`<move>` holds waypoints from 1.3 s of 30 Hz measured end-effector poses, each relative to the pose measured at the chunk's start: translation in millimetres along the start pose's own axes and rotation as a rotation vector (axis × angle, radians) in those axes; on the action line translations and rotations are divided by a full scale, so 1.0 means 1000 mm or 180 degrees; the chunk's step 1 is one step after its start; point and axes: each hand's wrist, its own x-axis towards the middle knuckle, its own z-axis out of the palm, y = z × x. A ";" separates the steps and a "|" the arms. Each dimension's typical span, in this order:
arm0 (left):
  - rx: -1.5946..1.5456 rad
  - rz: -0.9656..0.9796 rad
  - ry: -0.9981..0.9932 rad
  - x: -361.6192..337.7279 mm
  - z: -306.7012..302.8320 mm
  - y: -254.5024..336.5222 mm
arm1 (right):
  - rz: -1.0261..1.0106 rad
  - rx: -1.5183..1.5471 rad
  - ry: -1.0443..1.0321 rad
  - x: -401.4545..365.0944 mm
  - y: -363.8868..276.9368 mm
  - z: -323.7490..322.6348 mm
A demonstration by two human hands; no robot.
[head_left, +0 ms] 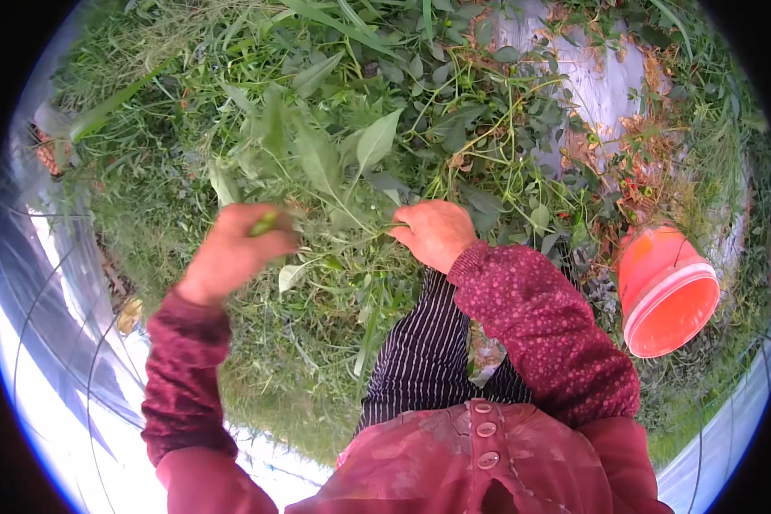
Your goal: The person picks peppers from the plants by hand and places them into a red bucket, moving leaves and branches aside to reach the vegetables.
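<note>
My left hand point(242, 247), a little blurred by motion, is closed around a small green pepper point(266, 224) that shows between the thumb and fingers. Across from it, my right hand point(438, 233) pinches a thin green stem point(377, 230) of a leafy pepper plant. Broad pale-green leaves point(321, 161) of that plant spread above and between both hands, some of them smeared by movement. The fingertips of my right hand are partly hidden among the foliage.
An orange-red bucket point(632, 257) leans at the right, its mouth tilted toward me. Pale ground sheeting point(604, 81) shows among dry leaves at upper right. Dense weeds point(308, 343) surround my striped trousers. Clear plastic film with thin ribs point(47, 308) curves along the left side.
</note>
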 end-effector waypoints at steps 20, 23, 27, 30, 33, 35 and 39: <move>-0.0132 -0.0588 0.0580 -0.033 0.068 -0.076 | 0.0182 -0.0037 -0.0645 0.003 -0.017 0.006; 0.2211 0.0444 0.0722 -0.047 0.056 -0.101 | 0.0099 -0.0166 -0.0750 -0.004 -0.021 0.015; 0.4372 0.1224 0.0849 -0.070 0.039 -0.103 | -0.0205 -0.0571 -0.0952 -0.004 -0.018 0.062; 0.3095 -0.0197 0.0051 -0.080 0.005 -0.114 | -0.0040 -0.0714 -0.0820 -0.003 0.006 0.058; 0.2320 -0.0124 -0.1490 -0.067 0.025 -0.029 | -0.0006 -0.0310 -0.0644 0.010 0.008 0.061; 0.0817 0.0229 -0.1799 -0.037 0.060 0.019 | 0.0038 -0.0040 -0.0569 0.020 0.003 0.055; -0.0118 0.0658 -0.1763 0.045 0.095 0.102 | 0.0156 0.1024 -0.0666 -0.003 0.018 -0.018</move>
